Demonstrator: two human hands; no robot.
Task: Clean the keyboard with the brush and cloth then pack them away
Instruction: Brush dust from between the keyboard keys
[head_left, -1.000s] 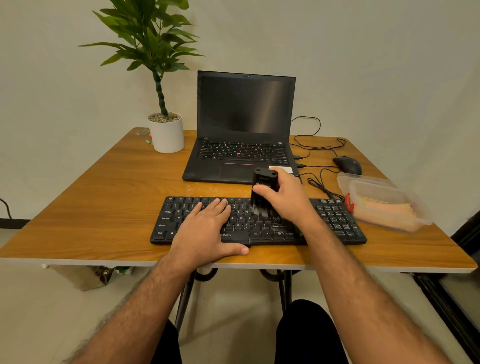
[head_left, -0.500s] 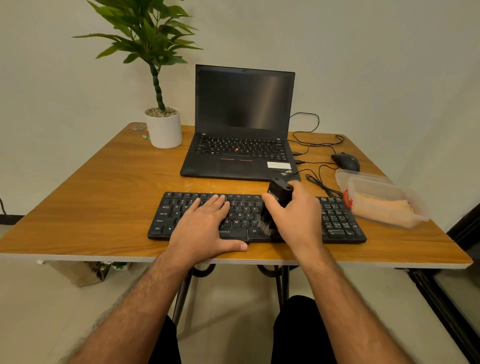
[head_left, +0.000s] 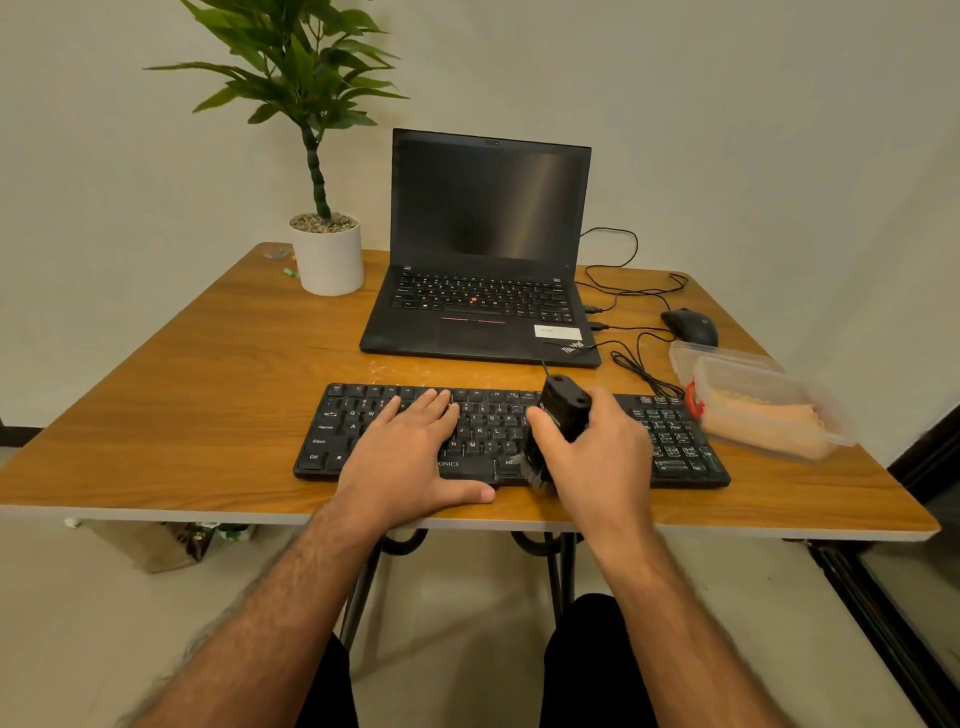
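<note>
1. Head view: keyboard lies at the counter front edge, before the laptop.
2. Left hand lies flat on the keys, fingers straight, thumb on the front edge.
3. Right hand grips the brush, bristles down on the near key rows.
4. Cloth sits in the tub, right of the keyboard.

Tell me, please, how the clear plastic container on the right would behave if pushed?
The clear plastic container looks thin-walled, so probably light and flexible. Holding what looks like only a folded cloth, it would likely slide easily on the smooth table.
</note>
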